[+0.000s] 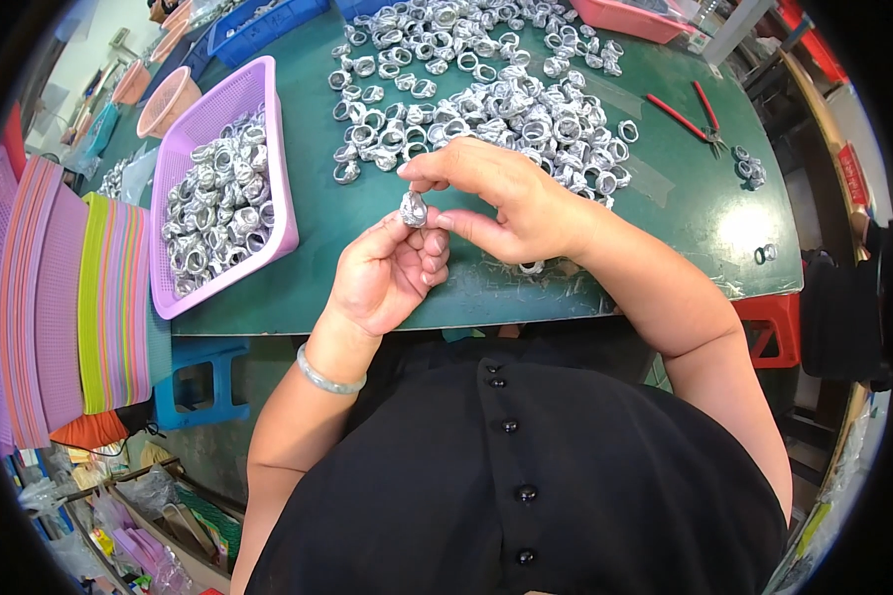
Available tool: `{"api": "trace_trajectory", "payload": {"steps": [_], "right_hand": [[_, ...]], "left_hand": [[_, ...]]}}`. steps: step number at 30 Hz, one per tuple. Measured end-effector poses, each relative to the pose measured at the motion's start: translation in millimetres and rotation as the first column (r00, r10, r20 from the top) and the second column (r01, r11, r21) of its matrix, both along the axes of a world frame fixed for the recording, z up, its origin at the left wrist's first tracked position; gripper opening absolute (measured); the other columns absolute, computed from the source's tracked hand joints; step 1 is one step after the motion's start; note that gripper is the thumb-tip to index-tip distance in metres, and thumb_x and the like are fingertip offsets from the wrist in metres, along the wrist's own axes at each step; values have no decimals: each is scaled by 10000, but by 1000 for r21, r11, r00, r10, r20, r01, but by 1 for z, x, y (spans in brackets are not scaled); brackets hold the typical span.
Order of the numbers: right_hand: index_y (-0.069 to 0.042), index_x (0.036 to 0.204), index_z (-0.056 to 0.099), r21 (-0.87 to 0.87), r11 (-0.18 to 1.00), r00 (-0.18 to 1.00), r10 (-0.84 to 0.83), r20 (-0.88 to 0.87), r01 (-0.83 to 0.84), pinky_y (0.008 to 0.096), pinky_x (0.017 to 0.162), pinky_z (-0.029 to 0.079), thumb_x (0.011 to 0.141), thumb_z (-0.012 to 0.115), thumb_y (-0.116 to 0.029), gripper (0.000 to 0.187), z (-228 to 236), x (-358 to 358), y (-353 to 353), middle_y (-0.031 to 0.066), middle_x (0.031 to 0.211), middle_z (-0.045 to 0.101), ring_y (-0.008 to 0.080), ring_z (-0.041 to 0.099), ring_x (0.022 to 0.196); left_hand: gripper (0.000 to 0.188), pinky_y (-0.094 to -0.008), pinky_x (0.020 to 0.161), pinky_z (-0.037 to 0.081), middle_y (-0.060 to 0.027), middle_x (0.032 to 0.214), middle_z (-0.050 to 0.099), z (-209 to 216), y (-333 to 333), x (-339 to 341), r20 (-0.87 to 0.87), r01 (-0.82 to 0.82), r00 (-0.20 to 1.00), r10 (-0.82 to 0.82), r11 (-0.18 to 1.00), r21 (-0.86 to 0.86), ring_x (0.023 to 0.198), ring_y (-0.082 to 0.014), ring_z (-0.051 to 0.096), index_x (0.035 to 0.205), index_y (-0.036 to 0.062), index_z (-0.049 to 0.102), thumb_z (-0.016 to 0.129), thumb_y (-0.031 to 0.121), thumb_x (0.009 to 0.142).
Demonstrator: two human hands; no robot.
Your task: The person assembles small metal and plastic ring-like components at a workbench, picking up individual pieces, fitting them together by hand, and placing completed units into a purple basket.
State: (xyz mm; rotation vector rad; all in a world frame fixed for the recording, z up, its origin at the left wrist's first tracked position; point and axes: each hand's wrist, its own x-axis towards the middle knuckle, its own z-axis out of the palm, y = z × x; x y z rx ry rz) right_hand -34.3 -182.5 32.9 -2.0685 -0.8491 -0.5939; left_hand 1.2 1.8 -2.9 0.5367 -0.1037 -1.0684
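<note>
Your black top (605, 466) with its row of round buttons fills the space closest to the lens, and beyond it both hands meet over the front part of the green table (308, 129). Your left hand (382, 278) pinches one silvery ring (414, 209) between thumb and fingertips, upright, with the other fingers curled in below. Your right hand (511, 203) arches over it, thumb and forefinger bent about the piece; at this size I can't tell whether those fingertips press on it or just hover.

That small pinch is the weak point: a sideways push from the right could twist the ring loose, and so near the table's front edge it could drop into your lap. If it bounced forward instead, it could be lost in the heap of rings (556, 119), which look much alike. Mind the stray ring (532, 268) under your right wrist too; pulling that forearm back could sweep it off the edge. On your left, a careless swing of the elbow or bangle (329, 377) could jog the loaded lilac basket (293, 213).
</note>
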Motion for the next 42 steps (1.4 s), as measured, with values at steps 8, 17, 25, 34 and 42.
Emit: {"api": "trace_trajectory", "payload": {"steps": [8, 17, 25, 34, 42], "right_hand": [[-34, 1108, 518, 55, 996, 996, -72, -46, 74, 333, 733, 459, 750, 537, 42, 367, -5, 1, -2, 105, 928, 580, 245, 582, 839], [-71, 923, 584, -176, 804, 821, -540, 186, 568, 367, 799, 374, 721, 587, -45, 204, -20, 22, -29, 60, 892, 567, 262, 501, 890], [-78, 783, 612, -243, 835, 869, -484, 104, 494, 365, 811, 369, 687, 659, -95, 108, -17, 20, -27, 38, 851, 553, 231, 505, 875], [-10, 849, 601, 362, 906, 790, 50, -610, 221, 206, 661, 435, 789, 639, -97, 113, 2, 5, -6, -9, 790, 595, 50, 527, 717], [-35, 827, 600, 416, 871, 640, 166, -751, 262, 201, 616, 418, 835, 592, -190, 155, -4, 7, -7, -23, 734, 575, 54, 499, 653]], "left_hand": [[260, -233, 542, 370, -76, 767, 553, -9, 3, 3, -50, 97, 993, -103, 990, -105, 624, -144, 474, 950, 9, 549, 402, 214, 887], [393, -333, 726, 478, -183, 1086, 563, -2, 7, 11, 104, -26, 994, 28, 999, -20, 956, -265, 567, 1152, -43, 483, 428, 193, 843], [327, -233, 552, 393, -71, 839, 557, 2, 1, 13, 166, -153, 980, 111, 951, 267, 677, -148, 490, 1078, -24, 529, 462, 216, 866], [317, -215, 523, 375, -40, 796, 568, 16, -7, 3, 290, -180, 953, 88, 934, 307, 640, -103, 480, 1054, 1, 545, 455, 270, 912], [368, -222, 508, 389, -51, 699, 547, 14, -8, -1, 283, -168, 956, 83, 942, 292, 590, -113, 493, 833, 9, 581, 445, 341, 916]]}}
